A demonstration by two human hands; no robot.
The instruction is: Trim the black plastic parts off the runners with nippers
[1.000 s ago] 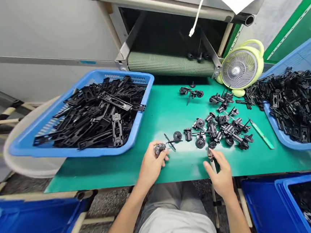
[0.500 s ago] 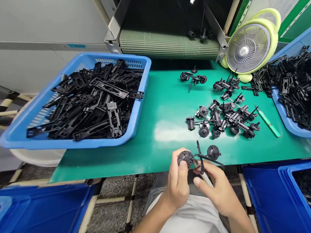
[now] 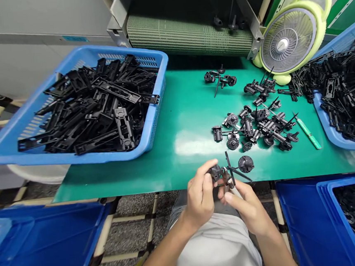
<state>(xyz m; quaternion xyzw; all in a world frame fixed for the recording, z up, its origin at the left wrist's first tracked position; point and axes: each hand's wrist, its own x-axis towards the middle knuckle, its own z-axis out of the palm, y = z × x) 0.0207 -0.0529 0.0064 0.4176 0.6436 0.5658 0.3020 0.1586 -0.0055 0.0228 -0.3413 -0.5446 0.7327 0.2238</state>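
Observation:
Pinched in my left hand [image 3: 201, 193] is a black plastic moulded part [image 3: 215, 172] at the table's front edge. Thin black sprue arms [image 3: 238, 173] stick out beside it, with a round black disc part [image 3: 246, 164] at their right end. My right hand [image 3: 249, 207] is closed around a pair of nippers [image 3: 235, 191] with pale handles. Their jaws are close to the black part and the sprue, partly hidden by fingers; whether they touch cannot be made out.
Black moulded clusters [image 3: 248, 129] lie on the green table [image 3: 181, 107] beside a green-handled knife [image 3: 308, 133]. Left is a blue basket [image 3: 159, 109] of long black parts; right, another filled basket [image 3: 336, 144]. A fan [image 3: 284, 45] and a conveyor [image 3: 187, 35] are behind. Blue bins [image 3: 306, 225] flank me below.
My left hand has turned the black part from its round face to its side. My right hand has brought the nippers slightly closer to it. The camera view has shifted a little.

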